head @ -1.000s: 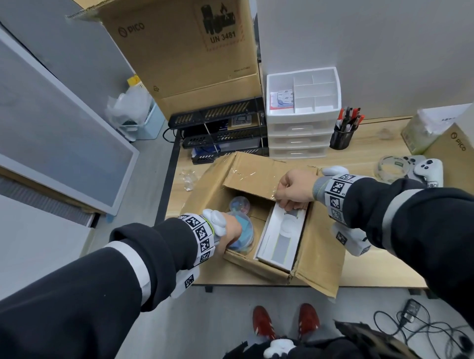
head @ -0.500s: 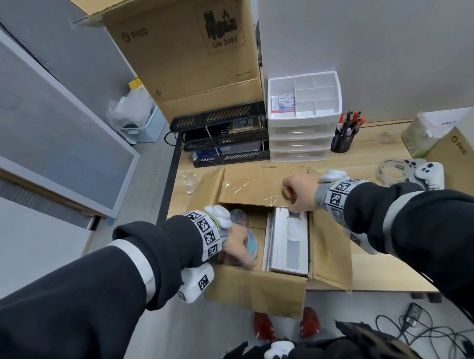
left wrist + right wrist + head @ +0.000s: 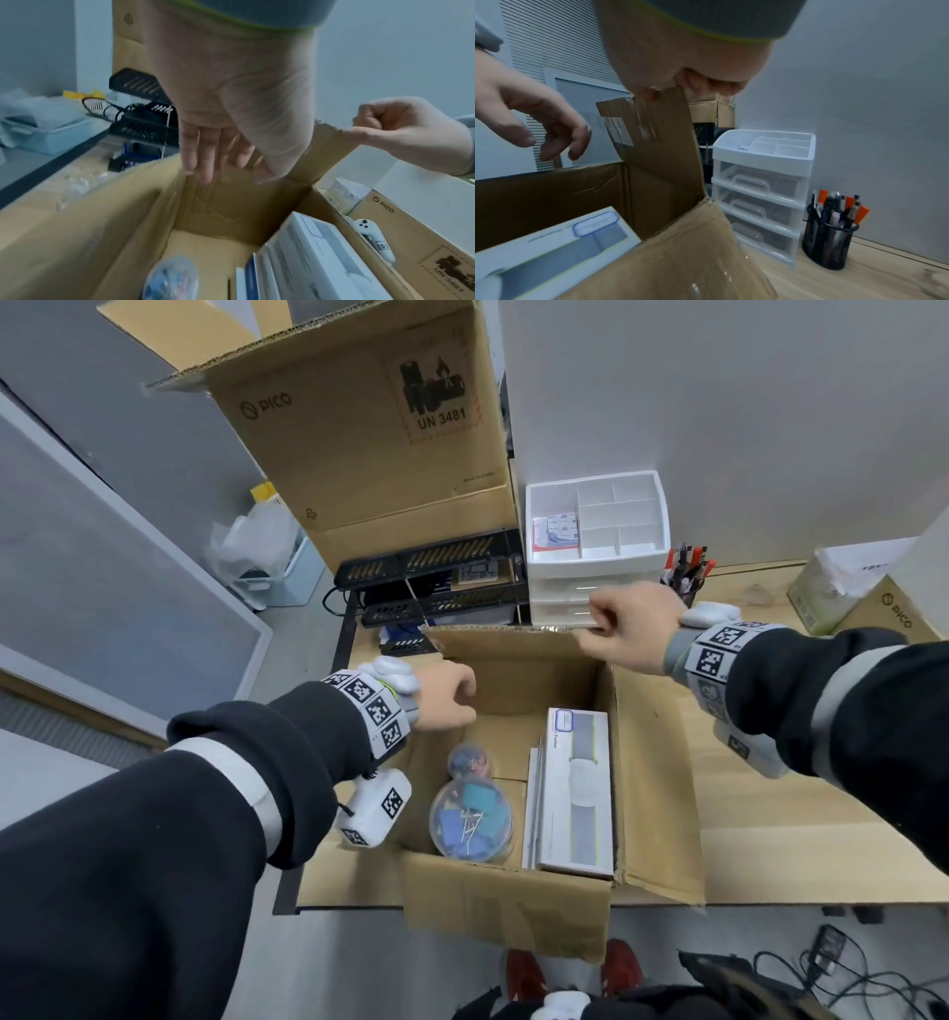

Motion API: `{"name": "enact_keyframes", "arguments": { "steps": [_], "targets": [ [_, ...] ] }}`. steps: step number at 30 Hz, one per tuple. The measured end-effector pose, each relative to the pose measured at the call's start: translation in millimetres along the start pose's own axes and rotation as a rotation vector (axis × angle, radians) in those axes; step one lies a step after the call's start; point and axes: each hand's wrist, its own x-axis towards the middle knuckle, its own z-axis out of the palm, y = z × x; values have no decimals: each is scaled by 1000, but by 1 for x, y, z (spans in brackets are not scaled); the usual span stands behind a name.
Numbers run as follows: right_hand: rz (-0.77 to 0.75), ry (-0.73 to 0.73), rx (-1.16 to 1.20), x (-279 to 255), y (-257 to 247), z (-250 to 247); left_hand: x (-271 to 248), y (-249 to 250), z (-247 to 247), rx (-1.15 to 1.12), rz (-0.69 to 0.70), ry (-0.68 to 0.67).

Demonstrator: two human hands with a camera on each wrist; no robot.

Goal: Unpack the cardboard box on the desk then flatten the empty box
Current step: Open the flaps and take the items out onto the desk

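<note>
Two kinds of contents still lie in the cardboard box [image 3: 513, 906], which stands open at the near edge of the worktop [image 3: 801, 814]: a clear round tub of clips [image 3: 471, 819] and a long white product box [image 3: 577, 791] set side by side on its floor. The right hand [image 3: 629, 626] pinches the top edge of the far flap [image 3: 652, 130], its grip curled tight on the cardboard and holding that flap upright. The left hand [image 3: 445, 695] hovers over the box mouth with fingers [image 3: 203, 154] loosely extended and nothing in its grip; the tub sits just below and nearer the body. To do this well, fold the flap fully back away from the right grip so it cannot spring shut, then lower the left hand straight onto the tub. The white drawer unit [image 3: 598, 546] stands just beyond the right grip, so push the flap gently.
</note>
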Motion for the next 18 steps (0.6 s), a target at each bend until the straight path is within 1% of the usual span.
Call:
{"name": "enact_keyframes", "arguments": {
  "steps": [2, 4, 6, 8, 10, 13, 18],
  "targets": [
    [59, 111, -21, 6, 4, -3, 7, -7, -7, 9, -3, 72],
    [109, 129, -21, 12, 7, -1, 13, -10, -12, 33, 6, 130],
    [135, 77, -23, 15, 11, 7, 21, -11, -14, 61, 16, 162],
    [112, -12, -54, 15, 13, 18, 26, -11, -14, 95, 19, 163],
    [112, -79, -87, 14, 17, 30, 34, -11, -12, 113, 10, 133],
    [177, -186, -129, 12, 20, 45, 42, -11, -10, 88, -40, 72],
    [232, -380, -103, 9, 26, 61, 54, -17, -13, 71, -114, -27]
  ]
}}
